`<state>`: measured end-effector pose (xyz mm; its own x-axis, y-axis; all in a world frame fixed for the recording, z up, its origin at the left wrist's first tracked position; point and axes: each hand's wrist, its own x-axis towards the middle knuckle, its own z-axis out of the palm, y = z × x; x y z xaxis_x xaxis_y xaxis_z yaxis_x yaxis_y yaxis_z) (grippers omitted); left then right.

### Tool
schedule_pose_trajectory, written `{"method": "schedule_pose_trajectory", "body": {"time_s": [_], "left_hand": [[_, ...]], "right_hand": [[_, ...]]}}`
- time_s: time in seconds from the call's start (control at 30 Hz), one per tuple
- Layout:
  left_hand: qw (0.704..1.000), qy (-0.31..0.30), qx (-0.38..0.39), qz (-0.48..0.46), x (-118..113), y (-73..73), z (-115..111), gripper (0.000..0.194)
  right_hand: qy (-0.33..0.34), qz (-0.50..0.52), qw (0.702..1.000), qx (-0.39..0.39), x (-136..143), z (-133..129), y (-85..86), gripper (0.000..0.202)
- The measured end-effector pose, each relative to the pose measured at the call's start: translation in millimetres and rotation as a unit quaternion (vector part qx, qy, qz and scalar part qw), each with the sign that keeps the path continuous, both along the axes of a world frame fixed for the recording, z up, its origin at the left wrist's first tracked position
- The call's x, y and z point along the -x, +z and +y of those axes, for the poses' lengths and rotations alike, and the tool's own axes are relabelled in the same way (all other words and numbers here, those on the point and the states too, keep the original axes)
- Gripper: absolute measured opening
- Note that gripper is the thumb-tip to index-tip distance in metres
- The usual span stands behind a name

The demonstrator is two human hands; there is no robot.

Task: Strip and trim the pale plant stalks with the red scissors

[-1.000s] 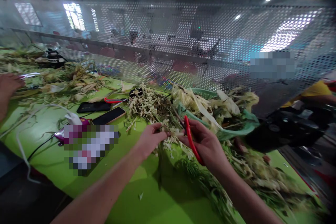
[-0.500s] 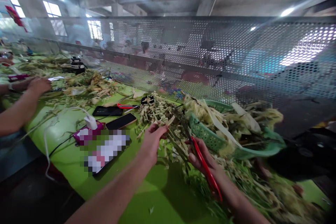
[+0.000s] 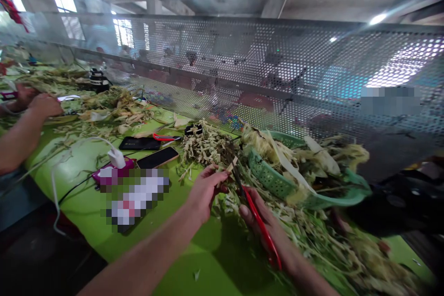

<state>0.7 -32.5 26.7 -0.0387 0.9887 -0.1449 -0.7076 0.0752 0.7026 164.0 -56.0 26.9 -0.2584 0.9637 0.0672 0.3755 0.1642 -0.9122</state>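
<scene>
Between the fingertips of my left hand [image 3: 206, 192] is a pale, dry plant strip [image 3: 232, 165], pinched and pointing up and to the right. My right hand [image 3: 273, 223] grips red-handled scissors [image 3: 257, 216]. Their dark blades point up and left, close beside the strip; whether they touch it I cannot tell. Behind the fingers lies a heap of small cut plant pieces [image 3: 210, 143]. A green perforated basket [image 3: 268, 178], filled with dry husks and stringy fibres, stands right of the scissors. Greenish stalks and leaves [image 3: 301, 226] lie beneath and beyond my right hand.
Left of my hands are a phone [image 3: 157, 157], a dark phone-like slab [image 3: 138, 143], red-handled scissors [image 3: 166, 137], a purple power strip [image 3: 113, 173] with a white charger, and a blurred-out item [image 3: 138, 201]. A perforated metal screen [image 3: 222, 69] borders the table. Another person's hands [image 3: 43, 104] work at far left.
My left hand has moved slightly right with the plant strip. The scissors in my right hand have shifted left, bringing the blades nearer the strip. The view has shifted slightly.
</scene>
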Motion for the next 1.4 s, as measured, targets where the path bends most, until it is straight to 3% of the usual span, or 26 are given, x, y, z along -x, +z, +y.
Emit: {"method": "schedule_pose_trajectory", "body": {"time_s": [0.37, 0.6, 0.93, 1.2, 1.4], "left_hand": [[0.999, -0.020, 0.023, -0.024, -7.4, -1.0, -5.7, 0.022], [0.999, -0.026, 0.029, -0.032, -8.6, 1.2, -7.6, 0.021], [0.999, -0.024, 0.027, -0.036, -7.5, 3.1, -7.2, 0.023], [1.000, -0.016, 0.020, 0.007, -3.4, 0.5, -4.1, 0.019], [0.997, -0.037, 0.005, 0.072, 6.6, 4.0, -1.3, 0.023]], "right_hand": [[0.008, -0.011, 1.000, 0.008, 3.9, -7.0, 3.7, 0.073], [-0.020, 0.007, 0.998, 0.060, 3.2, -7.9, -5.0, 0.077], [-0.025, 0.018, 1.000, -0.004, 3.2, -4.7, -10.7, 0.062], [0.020, 0.029, 0.999, -0.034, 3.4, 2.7, -2.7, 0.046], [0.007, -0.100, 0.995, -0.024, -16.9, 22.5, 8.5, 0.041]]}}
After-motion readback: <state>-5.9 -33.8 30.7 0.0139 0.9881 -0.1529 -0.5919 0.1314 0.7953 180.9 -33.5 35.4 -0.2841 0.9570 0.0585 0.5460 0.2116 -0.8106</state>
